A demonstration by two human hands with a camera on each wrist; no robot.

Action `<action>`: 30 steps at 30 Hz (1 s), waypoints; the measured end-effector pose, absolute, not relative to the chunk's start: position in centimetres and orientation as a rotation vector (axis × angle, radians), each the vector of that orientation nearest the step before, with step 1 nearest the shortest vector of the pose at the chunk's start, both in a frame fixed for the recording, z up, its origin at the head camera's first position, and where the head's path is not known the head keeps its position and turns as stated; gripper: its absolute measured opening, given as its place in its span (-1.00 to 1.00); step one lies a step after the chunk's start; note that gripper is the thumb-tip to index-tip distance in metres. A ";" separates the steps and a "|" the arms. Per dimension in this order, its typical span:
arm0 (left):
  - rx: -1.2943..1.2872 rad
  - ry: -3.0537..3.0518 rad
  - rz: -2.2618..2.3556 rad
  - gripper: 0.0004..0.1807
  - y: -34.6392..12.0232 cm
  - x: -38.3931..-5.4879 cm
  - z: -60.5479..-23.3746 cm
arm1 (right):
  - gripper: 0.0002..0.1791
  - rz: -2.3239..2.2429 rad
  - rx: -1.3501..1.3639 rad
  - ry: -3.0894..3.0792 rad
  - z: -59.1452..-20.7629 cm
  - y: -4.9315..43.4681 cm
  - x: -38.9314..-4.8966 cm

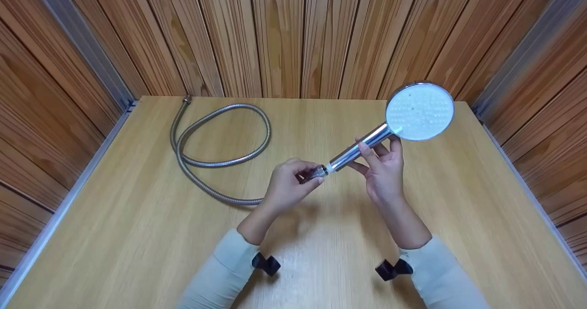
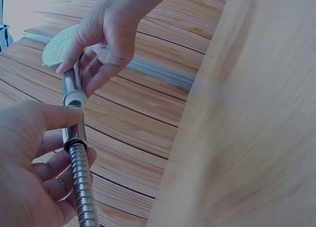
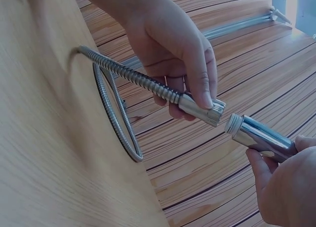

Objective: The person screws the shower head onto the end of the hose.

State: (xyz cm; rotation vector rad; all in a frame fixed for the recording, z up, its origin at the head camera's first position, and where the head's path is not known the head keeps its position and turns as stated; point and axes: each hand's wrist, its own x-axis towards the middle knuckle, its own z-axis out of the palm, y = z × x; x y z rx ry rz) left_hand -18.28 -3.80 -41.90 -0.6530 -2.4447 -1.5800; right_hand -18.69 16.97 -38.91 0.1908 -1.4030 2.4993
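Note:
My right hand (image 1: 385,176) grips the chrome handle of a round shower head (image 1: 419,112), whose pale spray face is turned up toward the head camera. The handle slants down to the left and ends in a white threaded tip (image 3: 234,123). Between thumb and fingers, my left hand (image 1: 291,183) pinches the metal end nut (image 3: 202,108) of a shower hose (image 1: 220,164). In the right wrist view a small gap separates nut and threaded tip, roughly in line. From the left hand the ribbed hose runs down onto the table.
The hose lies in a loop on the left of the wooden table (image 1: 137,235), its other end fitting (image 1: 187,99) at the back edge. Wood-plank walls (image 1: 279,38) enclose the back and sides. A small black device (image 1: 266,264) sits at each cuff.

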 end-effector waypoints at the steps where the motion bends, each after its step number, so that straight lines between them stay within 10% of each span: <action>1: -0.654 -2.445 -1.580 -0.75 -3.7 -18.3 -41.9 | -0.41 2.506 0.188 -1.395 -38.9 16.9 -18.7; 30: -0.505 -2.526 -1.523 -0.73 -2.0 -18.6 -41.5 | -0.36 2.482 0.171 -1.431 -39.9 16.7 -19.0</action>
